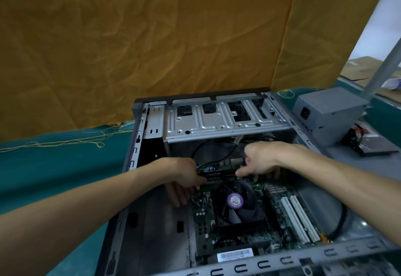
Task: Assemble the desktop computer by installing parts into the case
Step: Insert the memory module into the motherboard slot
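Note:
An open grey computer case [138, 145] lies on its side on the table. Inside is a green motherboard [275, 206] with a black CPU fan [235, 204] carrying a purple sticker. Just beyond the fan runs a dark memory stick [221, 176] in the slots. My left hand [184, 176] presses its thumb on the stick's left end, fingers stretched down over the board's edge. My right hand [260, 160] presses its thumb on the right end, its other fingers curled behind and partly hidden.
A silver drive cage [223, 117] spans the far side of the case. A grey power supply [329, 113] and a flat dark drive [377, 145] lie to the right on the table. White expansion slots [299, 217] sit at right. A yellow cloth [152, 37] hangs behind.

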`<state>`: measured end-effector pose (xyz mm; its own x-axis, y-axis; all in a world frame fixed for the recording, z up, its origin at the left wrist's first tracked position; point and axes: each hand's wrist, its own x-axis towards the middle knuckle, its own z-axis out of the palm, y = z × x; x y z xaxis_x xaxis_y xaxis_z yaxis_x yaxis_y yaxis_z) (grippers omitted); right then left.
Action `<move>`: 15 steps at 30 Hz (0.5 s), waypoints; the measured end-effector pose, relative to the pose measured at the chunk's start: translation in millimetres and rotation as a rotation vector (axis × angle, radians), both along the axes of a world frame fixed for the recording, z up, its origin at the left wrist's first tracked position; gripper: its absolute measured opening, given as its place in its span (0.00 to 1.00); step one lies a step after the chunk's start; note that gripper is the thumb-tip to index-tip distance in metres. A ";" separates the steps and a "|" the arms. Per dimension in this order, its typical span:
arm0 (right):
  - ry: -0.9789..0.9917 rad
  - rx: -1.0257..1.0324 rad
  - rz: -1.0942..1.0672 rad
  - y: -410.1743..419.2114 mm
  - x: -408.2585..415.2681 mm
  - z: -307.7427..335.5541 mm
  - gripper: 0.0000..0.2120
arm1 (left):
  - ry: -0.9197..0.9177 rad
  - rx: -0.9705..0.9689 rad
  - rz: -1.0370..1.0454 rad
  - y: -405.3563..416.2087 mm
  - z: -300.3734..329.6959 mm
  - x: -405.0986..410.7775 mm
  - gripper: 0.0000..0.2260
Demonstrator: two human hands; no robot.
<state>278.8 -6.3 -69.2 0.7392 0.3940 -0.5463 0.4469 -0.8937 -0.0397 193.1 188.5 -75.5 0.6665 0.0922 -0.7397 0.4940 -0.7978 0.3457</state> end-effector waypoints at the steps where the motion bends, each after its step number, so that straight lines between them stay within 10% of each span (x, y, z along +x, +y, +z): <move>1: 0.037 0.016 -0.056 -1.0 1.6 -0.9 0.24 | 0.002 0.010 -0.006 -1.2 -0.3 0.7 0.24; 15: 0.143 -0.134 -0.285 11.9 0.5 -5.4 0.40 | 0.003 -0.033 0.019 -4.0 -7.0 14.5 0.18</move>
